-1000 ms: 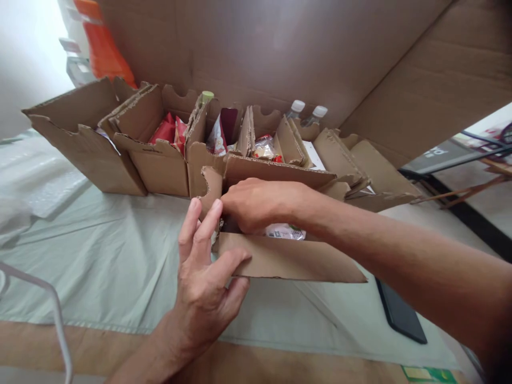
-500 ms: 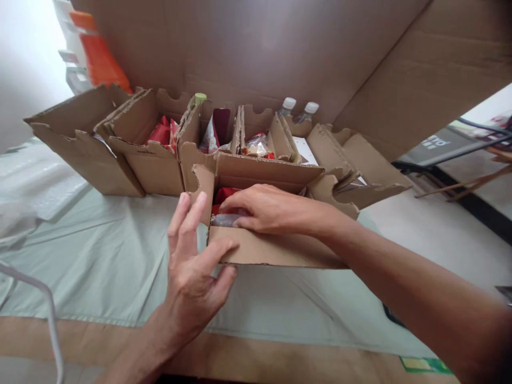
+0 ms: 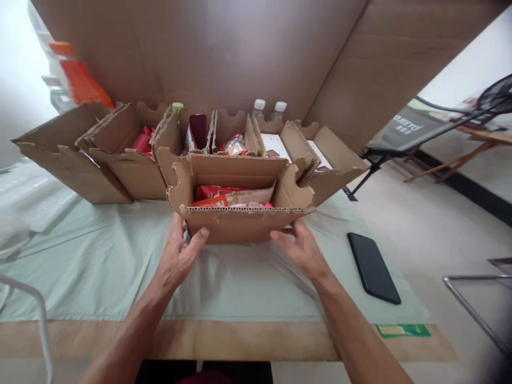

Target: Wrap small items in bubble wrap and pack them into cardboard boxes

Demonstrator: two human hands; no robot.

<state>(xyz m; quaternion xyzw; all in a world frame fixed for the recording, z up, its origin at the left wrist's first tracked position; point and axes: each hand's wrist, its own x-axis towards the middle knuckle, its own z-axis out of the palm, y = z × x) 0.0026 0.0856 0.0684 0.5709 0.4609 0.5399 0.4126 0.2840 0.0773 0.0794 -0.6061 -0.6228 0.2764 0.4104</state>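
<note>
In the head view, taking the front box [image 3: 244,225] as the clock's centre and 12 as the far side, the left hand [image 3: 180,257] is at 8 o'clock and the right hand [image 3: 304,252] at 4. Each grip pinches a lower corner of that box between thumb and fingers; how firmly, I cannot tell. The box is open-topped and holds red and pale packets [image 3: 216,202]. Just beyond it, a row of boxes [image 3: 146,178] curves from 10 to 2 o'clock, some with packs inside; whether it touches the front box is unclear. White-capped bottles [image 3: 259,105] show behind the row near 12, an orange bottle [image 3: 82,80] at 10. Plastic wrap [image 3: 44,189] lies at 9, a phone [image 3: 374,266] at 4, both on the green cloth [image 3: 248,288] covering the surface [image 3: 248,341].
</note>
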